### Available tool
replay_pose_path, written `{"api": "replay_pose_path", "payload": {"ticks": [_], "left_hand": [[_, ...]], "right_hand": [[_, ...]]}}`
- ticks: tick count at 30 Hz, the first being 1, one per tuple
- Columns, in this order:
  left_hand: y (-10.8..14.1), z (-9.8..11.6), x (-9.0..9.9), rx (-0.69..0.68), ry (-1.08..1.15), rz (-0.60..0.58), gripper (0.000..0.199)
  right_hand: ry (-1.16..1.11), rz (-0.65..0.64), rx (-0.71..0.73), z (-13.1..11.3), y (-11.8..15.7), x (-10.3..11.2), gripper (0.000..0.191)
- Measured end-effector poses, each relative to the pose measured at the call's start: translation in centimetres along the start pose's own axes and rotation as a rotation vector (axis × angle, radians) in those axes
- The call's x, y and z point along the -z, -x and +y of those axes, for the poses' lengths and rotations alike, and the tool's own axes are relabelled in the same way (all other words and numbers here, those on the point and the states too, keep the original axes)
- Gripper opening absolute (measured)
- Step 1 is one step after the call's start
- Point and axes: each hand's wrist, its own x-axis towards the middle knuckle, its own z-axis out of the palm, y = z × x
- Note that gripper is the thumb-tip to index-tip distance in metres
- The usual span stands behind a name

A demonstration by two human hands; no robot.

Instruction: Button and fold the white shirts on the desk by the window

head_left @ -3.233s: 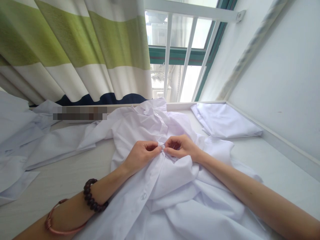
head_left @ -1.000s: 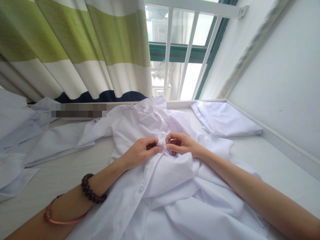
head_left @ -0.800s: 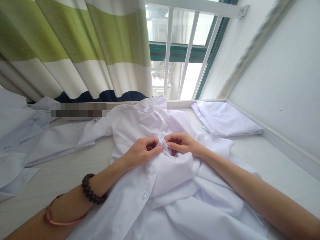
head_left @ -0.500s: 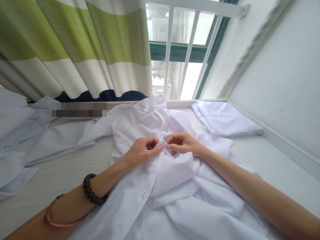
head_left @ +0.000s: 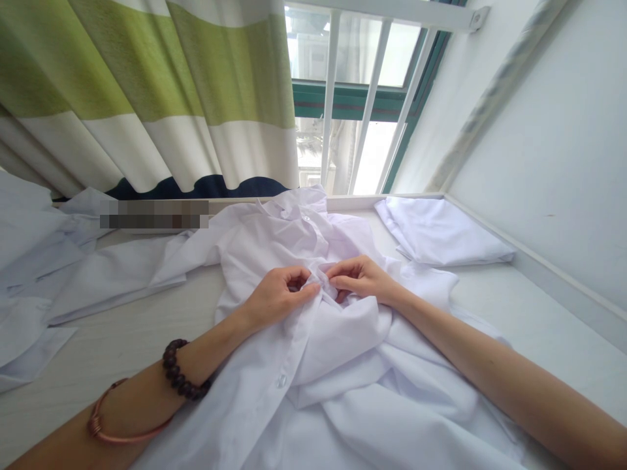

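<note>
A white button-up garment, like a long-sleeved shirt or coat, lies spread before me with its collar toward the window. My left hand pinches the front edge near mid-chest between thumb and fingers. Close beside it, my right hand pinches the cloth at the same spot, fingertips almost touching the left ones. Whatever button sits between the fingertips is hidden. One clear button shows lower on the front strip, and another button is near the collar. Loose folds bunch under my right forearm.
A folded white cloth lies at the back right, by the raised edge. More white garments are heaped at the left on the pale surface. Behind are a green and cream curtain and a barred window.
Both hands stay at the same place on the garment. Only the fingertips have shifted slightly, with the right ones turning a little at the cloth.
</note>
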Motion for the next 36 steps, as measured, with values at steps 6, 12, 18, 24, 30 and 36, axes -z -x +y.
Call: {"api": "replay_pose_path", "payload": {"ticks": [6, 12, 18, 24, 30, 36], "left_hand": [[-0.04, 0.01, 0.03, -0.01, 0.009, -0.007, 0.024], [-0.03, -0.02, 0.09, -0.021, 0.002, -0.008, 0.023], [-0.03, -0.23, 0.39, -0.051, -0.026, -0.072, 0.028], [-0.11, -0.1, 0.75, -0.071, -0.059, -0.127, 0.03], [-0.24, -0.22, 0.87, -0.08, -0.05, -0.144, 0.028], [-0.19, -0.12, 0.89, -0.065, -0.008, -0.152, 0.025]], "right_hand": [[-0.007, -0.009, 0.0, -0.27, -0.12, 0.04, 0.014], [-0.049, -0.047, -0.023, -0.65, -0.09, -0.07, 0.019], [-0.063, -0.091, -0.015, -0.67, 0.02, 0.07, 0.022], [0.021, -0.108, 0.027, 0.02, -0.11, 0.39, 0.023], [0.064, -0.156, 0.05, -0.14, -0.09, 0.36, 0.023], [0.071, -0.182, 0.053, -0.38, -0.08, 0.29, 0.024]]}}
